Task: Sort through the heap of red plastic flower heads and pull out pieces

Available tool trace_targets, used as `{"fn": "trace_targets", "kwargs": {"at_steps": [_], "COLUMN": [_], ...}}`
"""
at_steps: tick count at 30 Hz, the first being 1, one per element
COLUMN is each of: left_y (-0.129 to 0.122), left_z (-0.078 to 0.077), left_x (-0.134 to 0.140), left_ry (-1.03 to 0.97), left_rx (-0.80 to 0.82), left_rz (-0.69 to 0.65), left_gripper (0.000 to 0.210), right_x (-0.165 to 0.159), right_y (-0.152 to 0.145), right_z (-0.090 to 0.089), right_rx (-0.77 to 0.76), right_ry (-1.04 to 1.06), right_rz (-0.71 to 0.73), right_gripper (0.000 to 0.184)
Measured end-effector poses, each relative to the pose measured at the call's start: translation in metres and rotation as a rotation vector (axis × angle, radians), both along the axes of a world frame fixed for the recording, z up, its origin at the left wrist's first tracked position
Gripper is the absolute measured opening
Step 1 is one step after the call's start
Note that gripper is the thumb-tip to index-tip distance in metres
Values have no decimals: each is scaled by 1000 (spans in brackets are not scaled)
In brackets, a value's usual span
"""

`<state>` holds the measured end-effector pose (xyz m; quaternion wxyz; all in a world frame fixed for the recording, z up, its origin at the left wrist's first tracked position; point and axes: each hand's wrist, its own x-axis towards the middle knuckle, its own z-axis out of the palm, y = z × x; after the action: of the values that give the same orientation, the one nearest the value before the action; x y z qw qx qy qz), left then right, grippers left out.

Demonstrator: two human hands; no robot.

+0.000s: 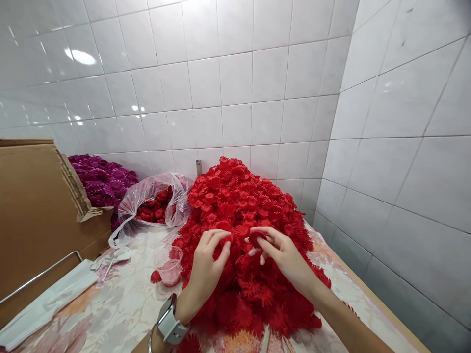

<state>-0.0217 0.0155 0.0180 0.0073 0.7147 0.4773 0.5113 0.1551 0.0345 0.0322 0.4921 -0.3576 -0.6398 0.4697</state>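
Note:
A large heap of red artificial flower heads [241,196] with fringed petals rises in front of me, and both hands work over its near side. Between the curved thumb and fingers of my left hand [206,262] shows a red flower head [225,240], which partly blends into the heap behind it. My right hand [281,252] pinches a dark red flower head [256,239] between thumb and fingers, its other fingers bent beneath. Left of the heap stands a clear plastic cup [171,267] with pinkish contents. A single red flower head [155,277] lies beside the cup.
A clear plastic bag [128,203] with red flower heads lies at the back left. Behind a cardboard box [33,206] is a purple flower heap [106,179]. White sticks [265,338] lie at the near edge of the patterned tablecloth [125,304]. Tiled walls [235,83] enclose the back and right.

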Motion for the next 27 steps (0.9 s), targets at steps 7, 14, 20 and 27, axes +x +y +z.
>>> {"fn": "trace_targets", "kwargs": {"at_steps": [7,14,20,27], "left_y": [-14,-14,-13,-14], "left_z": [1,-1,0,1], "left_x": [13,15,13,21], "left_ry": [8,-16,-99,-219], "left_rx": [-60,-104,-132,-275], "left_rz": [-155,-188,-167,-147], "left_gripper": [9,8,6,11], "right_x": [-11,-12,-11,-2], "right_y": [-7,-10,-8,0], "right_z": [-8,-13,-11,-5], "right_rx": [-79,-93,-69,-53], "right_ry": [75,50,10,-54], "right_rz": [90,24,147,141], "right_gripper": [34,33,27,24]}}
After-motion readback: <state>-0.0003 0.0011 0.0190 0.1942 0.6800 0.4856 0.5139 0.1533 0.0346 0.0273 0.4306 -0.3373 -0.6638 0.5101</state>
